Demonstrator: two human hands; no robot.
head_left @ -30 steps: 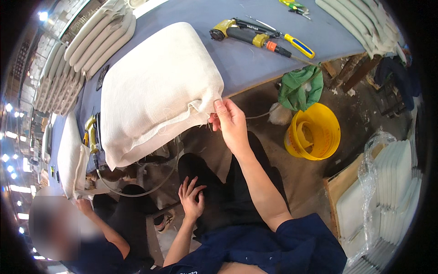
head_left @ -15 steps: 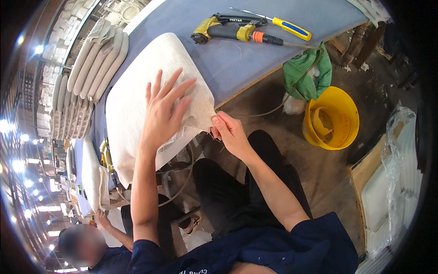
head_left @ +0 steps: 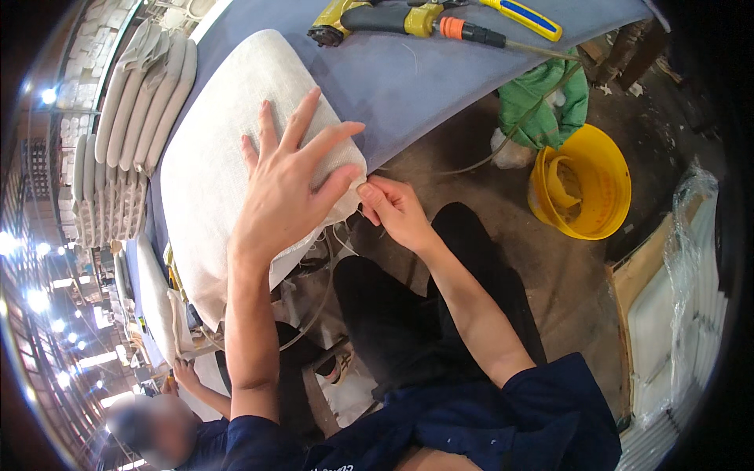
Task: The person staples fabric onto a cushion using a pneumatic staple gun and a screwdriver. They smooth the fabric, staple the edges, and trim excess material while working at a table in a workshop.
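A cushion panel covered in cream woven fabric [head_left: 236, 118] lies on the blue-topped table, its frayed edge toward me. My left hand [head_left: 294, 177] rests on top of it with the fingers spread and the palm down. At the near right corner my right hand [head_left: 393, 206] pinches the fabric's edge between thumb and fingers. Loose threads hang from the edge close to that grip. Farther back on the table lies a yellow and black pneumatic staple gun [head_left: 385, 20] with an orange-ringed hose fitting. Beside it is a screwdriver with a yellow and blue handle [head_left: 528, 17].
A yellow bucket [head_left: 616, 188] stands on the floor at right, below a green sack [head_left: 550, 110] hung by the table edge [head_left: 463, 118]. Stacked upholstered pads [head_left: 149, 102] rise at left. A co-worker [head_left: 196, 416] is at lower left. Plastic-wrapped panels [head_left: 667, 314] lean at right.
My left hand has settled flatter on the fabric, fingers spread wider. My right hand keeps pinching the corner. The view has shifted, so the table tools sit higher in it.
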